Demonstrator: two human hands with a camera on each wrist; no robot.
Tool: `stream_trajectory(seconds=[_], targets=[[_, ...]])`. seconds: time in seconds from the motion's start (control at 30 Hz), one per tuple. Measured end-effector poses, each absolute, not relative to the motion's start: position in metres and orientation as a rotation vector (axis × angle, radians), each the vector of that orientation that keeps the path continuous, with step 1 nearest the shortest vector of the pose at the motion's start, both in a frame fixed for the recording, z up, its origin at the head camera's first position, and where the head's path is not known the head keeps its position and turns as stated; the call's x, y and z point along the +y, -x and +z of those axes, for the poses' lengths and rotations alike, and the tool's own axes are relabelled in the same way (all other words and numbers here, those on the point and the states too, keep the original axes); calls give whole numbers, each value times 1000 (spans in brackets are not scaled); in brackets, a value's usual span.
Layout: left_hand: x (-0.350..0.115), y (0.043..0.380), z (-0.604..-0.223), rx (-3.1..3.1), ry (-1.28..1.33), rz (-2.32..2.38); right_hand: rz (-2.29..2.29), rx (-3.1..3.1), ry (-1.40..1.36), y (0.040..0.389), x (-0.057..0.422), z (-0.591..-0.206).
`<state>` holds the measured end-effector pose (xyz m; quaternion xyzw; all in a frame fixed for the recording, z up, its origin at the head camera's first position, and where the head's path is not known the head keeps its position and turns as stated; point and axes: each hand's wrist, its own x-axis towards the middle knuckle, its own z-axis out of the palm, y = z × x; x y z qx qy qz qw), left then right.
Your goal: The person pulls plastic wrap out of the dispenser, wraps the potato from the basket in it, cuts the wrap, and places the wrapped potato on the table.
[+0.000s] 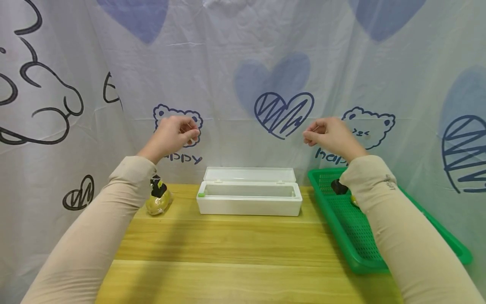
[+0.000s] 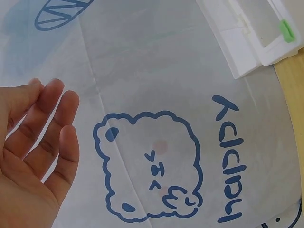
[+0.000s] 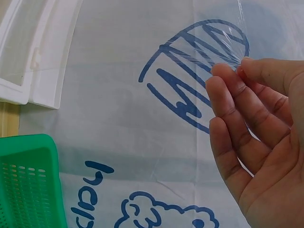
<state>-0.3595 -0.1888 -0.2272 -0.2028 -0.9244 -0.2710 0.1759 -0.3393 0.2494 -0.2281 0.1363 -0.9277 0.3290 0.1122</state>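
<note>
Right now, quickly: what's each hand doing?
Left hand: fingertips drawn together; cannot tell if it holds anything.
Right hand: closed, pinching clear film.

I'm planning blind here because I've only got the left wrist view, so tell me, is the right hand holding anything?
Observer: Yes, the right hand pinches some thin clear film.
Operator: Okay, and what's to the right of the white box?
Observer: A green basket, partly hidden by the right sleeve.
Operator: Anything on the other side of the box?
Observer: A yellow item with a black top, to the person's left.
</note>
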Motion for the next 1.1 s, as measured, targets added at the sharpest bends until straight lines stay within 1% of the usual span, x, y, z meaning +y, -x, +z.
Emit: stream_trajectory(seconds=[1.1], targets=[[-182,355,-208,-2571,530,-804,922,-2643,-376,334,248,-211]])
